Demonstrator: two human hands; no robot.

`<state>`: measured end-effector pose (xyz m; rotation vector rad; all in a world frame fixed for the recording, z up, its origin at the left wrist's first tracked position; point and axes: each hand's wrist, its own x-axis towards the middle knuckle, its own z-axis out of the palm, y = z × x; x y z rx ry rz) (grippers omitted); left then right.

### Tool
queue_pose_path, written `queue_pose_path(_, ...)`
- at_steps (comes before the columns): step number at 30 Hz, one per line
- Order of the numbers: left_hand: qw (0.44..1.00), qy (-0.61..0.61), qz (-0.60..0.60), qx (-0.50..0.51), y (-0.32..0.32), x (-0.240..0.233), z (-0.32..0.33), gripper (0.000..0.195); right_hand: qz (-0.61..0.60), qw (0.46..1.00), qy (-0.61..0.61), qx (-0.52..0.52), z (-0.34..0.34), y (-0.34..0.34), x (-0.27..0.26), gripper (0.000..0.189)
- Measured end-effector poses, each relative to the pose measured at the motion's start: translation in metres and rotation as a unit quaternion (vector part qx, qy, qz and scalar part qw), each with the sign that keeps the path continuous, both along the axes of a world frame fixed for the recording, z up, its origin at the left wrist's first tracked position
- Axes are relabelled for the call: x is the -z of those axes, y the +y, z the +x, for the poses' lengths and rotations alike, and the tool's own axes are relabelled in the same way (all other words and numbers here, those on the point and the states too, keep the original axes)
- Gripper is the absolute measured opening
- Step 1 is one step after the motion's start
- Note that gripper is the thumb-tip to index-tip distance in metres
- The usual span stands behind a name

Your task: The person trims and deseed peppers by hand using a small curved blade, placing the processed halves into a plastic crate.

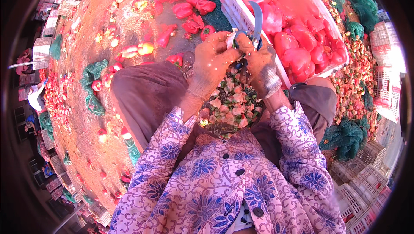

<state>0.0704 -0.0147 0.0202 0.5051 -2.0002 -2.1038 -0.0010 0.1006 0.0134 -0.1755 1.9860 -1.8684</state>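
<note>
My gloved left hand (212, 61) is closed around a small pale piece, perhaps a pepper core (231, 40), close to my other hand. In my right hand (260, 62), also gloved, is a knife with a curved blade (257, 17) that points up and away from me. Both hands meet above a heap of cut pepper cores and stems (237, 101) between my knees. Just beyond my right hand, a white plastic crate (281, 69) holds many red bell peppers (295, 56). What the fingers hide between them is hard to make out.
Loose red peppers (183, 10) lie on the wet, dirty ground ahead and to the left. Green netting (92, 88) lies at the left, with more (346, 138) at the right. Stacked crates (365, 182) stand at the right rim. Other people, one in white (35, 98), are at the far left.
</note>
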Motion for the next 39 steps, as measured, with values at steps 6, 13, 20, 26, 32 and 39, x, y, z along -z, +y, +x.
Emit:
queue_pose_path(6, 0.995, -0.024, 0.096, -0.003, -0.004, 0.017, 0.019, 0.034, -0.067, 0.983, -0.169, 0.008, -0.004, 0.007, 0.005, 0.031)
queue_pose_path(13, 0.966, 0.029, 0.209, -0.149, -0.037, 0.004, -0.011, 0.025, 0.132, 0.969, 0.001, -0.21, -0.017, 0.037, 0.02, 0.04)
queue_pose_path(20, 0.978, 0.159, 0.027, 0.136, -0.005, -0.045, -0.075, 0.052, 0.232, 0.906, 0.149, -0.321, -0.01, 0.025, 0.018, 0.035)
queue_pose_path(26, 0.95, 0.051, -0.303, 0.053, -0.141, -0.093, -0.092, 0.048, 0.195, 0.921, 0.177, -0.287, -0.009, 0.016, 0.022, 0.037)
queue_pose_path(32, 0.948, -0.138, -0.287, 0.024, -0.245, -0.047, -0.126, 0.047, 0.214, 0.929, 0.031, -0.301, -0.016, 0.0, 0.0, 0.033)
queue_pose_path(39, 0.986, -0.15, -0.012, -0.075, -0.276, 0.128, -0.223, 0.044, 0.263, 0.933, -0.007, -0.246, -0.035, -0.003, -0.007, 0.033)
